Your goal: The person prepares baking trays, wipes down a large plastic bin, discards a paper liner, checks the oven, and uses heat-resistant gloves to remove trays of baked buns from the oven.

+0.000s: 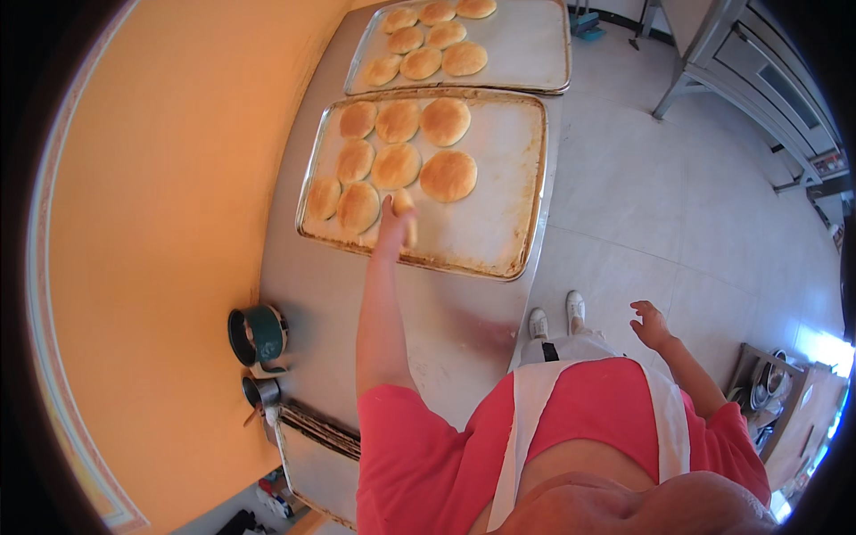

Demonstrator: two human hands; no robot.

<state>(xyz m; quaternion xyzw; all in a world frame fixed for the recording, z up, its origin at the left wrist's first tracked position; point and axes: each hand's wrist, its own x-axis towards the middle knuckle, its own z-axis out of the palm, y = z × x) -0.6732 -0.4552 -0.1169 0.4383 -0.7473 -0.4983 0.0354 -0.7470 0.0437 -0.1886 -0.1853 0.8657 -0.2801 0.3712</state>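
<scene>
My left hand (393,225) reaches over the lower part of the nearer baking tray (499,232). It grips a bread bun (409,230) tipped up on its edge, with its pale side partly showing. Whether that bun still touches the tray is hard to tell. Several round, golden-topped buns (396,167) lie in rows on the lined tray, mostly towards its left side. One of them, a browned bun (358,208), lies just left of my left hand. Out to the right, over the floor, my right hand (651,325) hangs with loosely bent fingers apart, holding nothing.
A second tray (526,53) of buns stands beyond the first on the metal table (357,294). By the orange wall are a dark green round container (258,335) and a metal pot (260,392). Stacked trays (312,464) sit lower left. Metal equipment (758,80) stands far right.
</scene>
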